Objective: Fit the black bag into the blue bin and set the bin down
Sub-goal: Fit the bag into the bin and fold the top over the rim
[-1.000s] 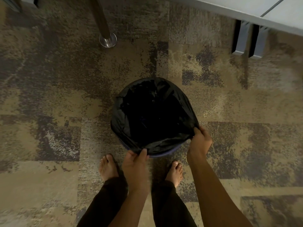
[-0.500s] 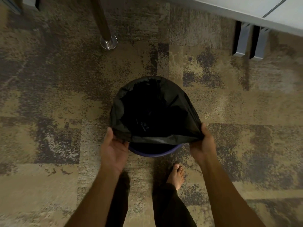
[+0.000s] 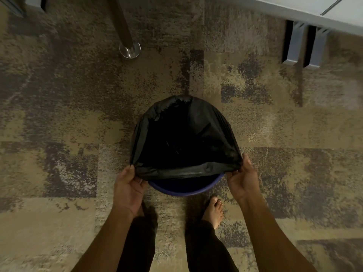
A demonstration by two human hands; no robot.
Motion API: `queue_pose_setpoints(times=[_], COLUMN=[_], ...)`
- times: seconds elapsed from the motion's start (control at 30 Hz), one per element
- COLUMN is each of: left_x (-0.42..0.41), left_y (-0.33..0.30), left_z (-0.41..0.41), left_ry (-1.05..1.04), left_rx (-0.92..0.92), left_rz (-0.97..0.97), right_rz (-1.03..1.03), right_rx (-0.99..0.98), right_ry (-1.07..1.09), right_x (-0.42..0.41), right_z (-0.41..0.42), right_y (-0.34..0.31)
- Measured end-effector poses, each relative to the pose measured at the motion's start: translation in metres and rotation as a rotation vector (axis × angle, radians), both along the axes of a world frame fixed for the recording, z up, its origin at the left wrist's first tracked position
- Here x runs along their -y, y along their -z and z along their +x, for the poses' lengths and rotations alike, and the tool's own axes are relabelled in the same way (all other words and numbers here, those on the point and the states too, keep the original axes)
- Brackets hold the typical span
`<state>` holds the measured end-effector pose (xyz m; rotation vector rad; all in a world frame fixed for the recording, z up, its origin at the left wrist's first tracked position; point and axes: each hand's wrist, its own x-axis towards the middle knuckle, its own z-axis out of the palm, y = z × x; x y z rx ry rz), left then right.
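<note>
1. The bin (image 3: 185, 190) stands on the carpet (image 3: 59, 124), just ahead of the person's feet; only the near arc of its blue rim shows
2. The bag (image 3: 184, 134) covers the far and side parts of the rim and hangs dark inside the bin
3. The bag's near hem is pulled into a straight, taut band between the two hands, lying just inside the near rim and not over it
4. The left hand (image 3: 128, 190) pinches the hem's left corner, thumb on top and fingers curled beneath
5. The right hand (image 3: 242, 183) is closed on the hem's right corner in the same way, thumb laid along the bag's edge
6. The right foot (image 3: 214, 212) is bare and sits close behind the bin; the left one is hidden under the left wrist
7. Farther off, a metal pole base (image 3: 130, 49) rests on the carpet at upper left, and two grey legs (image 3: 303, 48) stand beneath a pale ledge at upper right
</note>
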<state>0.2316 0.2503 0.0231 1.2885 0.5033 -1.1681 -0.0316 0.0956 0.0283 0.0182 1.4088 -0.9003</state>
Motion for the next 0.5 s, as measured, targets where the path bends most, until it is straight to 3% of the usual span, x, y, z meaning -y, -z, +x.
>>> queue_pose_setpoints(times=[0.2,0.33,0.5], left_x=[-0.009,-0.017,-0.02], left_y=[-0.003,-0.007,-0.009], left_z=[-0.006,-0.016,-0.018], left_ry=[0.143,0.613,0.648], left_rx=[0.209,0.621,0.653], left_rz=[0.262,0.569,0.687], right_rz=[0.088,0.108,0.072], right_rx=[-0.075,-0.067,-0.032], right_ry=[-0.168,-0.249,-0.255], right_x=[-0.016,-0.027,-0.038], right_z=[-0.004,-0.003,-0.007], right_y=[0.013,0.013,0.016])
